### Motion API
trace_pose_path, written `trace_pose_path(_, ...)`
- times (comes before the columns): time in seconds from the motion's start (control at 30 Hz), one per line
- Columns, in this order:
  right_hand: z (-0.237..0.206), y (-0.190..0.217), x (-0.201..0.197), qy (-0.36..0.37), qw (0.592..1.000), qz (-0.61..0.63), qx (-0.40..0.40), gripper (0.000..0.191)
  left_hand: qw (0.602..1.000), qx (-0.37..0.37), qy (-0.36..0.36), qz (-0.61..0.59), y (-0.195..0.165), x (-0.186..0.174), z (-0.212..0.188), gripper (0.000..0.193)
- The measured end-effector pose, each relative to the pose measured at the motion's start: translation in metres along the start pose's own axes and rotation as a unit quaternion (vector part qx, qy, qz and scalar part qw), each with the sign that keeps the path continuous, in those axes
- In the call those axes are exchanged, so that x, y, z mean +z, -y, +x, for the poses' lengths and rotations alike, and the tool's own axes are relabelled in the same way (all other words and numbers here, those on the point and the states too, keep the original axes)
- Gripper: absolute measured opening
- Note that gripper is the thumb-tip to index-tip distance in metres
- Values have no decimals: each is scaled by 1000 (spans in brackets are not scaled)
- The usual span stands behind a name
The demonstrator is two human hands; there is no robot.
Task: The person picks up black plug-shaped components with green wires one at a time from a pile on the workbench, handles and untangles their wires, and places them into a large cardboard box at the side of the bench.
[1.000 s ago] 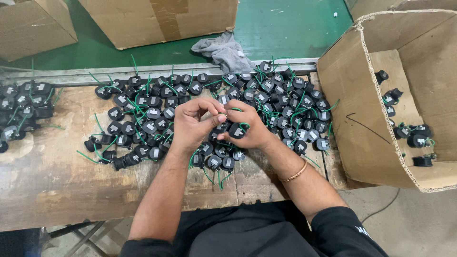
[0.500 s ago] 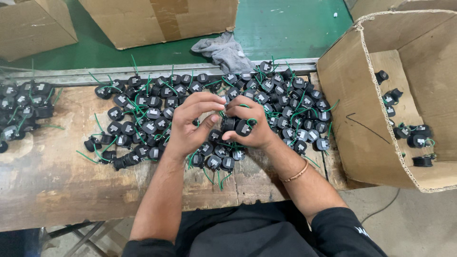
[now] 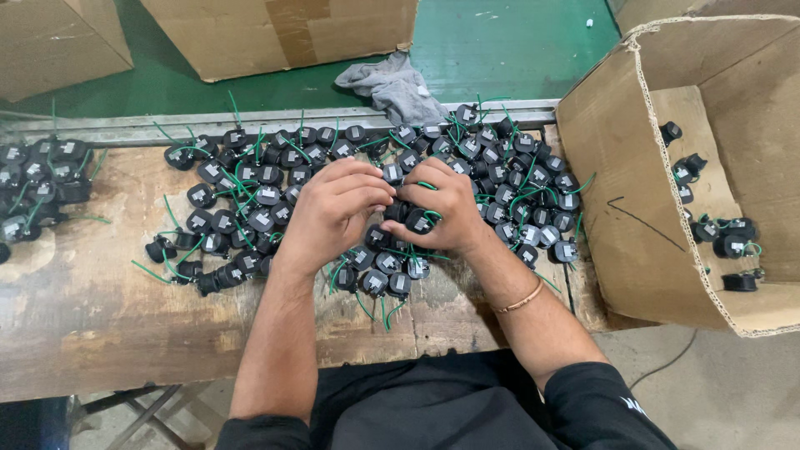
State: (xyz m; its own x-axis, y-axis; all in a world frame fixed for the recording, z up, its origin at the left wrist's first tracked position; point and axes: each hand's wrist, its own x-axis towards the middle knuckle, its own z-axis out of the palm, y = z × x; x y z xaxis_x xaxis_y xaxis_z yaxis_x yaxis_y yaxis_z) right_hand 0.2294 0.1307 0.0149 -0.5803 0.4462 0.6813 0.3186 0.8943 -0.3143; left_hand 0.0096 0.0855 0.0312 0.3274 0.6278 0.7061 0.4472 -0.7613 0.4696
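Several small black round parts with green wires [image 3: 275, 179] lie heaped on a worn wooden bench [image 3: 100, 333]. My left hand [image 3: 333, 212] and my right hand [image 3: 446, 208] meet over the middle of the heap. The right hand grips one black part [image 3: 414, 222]; the left hand's fingertips pinch at the same part from the left. A thin bangle [image 3: 518, 300] circles my right wrist.
A torn, open cardboard box [image 3: 633, 217] at the right holds a few black parts [image 3: 729, 242]. A second cluster of parts [image 3: 37, 187] sits at the bench's left end. A grey rag [image 3: 396, 83] lies behind the heap. Cardboard boxes [image 3: 283, 29] stand on the green floor beyond.
Both hands stayed over the heap. The fingers shifted and drew closer together around the black part, with the left hand's fingers now over it.
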Motion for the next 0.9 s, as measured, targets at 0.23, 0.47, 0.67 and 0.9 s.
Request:
trace_pose_path(0.23, 1, 0, 1, -10, 1000, 0, 12, 35, 998, 5, 0, 63, -1, 10, -1, 21)
trace_pose_path(0.47, -5, -6, 4, -22, 1000, -3, 13, 34, 998, -6, -30, 63, 2, 18, -5, 19)
trace_pose_path(0.67, -23, -25, 16, -113, 981, 112, 115, 42, 959, -152, -220, -99, 13, 21, -18, 4)
trace_pose_path(0.9, -30, -34, 35, -249, 689, 615, 293, 47, 963, -221, 31, 149, 25, 54, -22, 50)
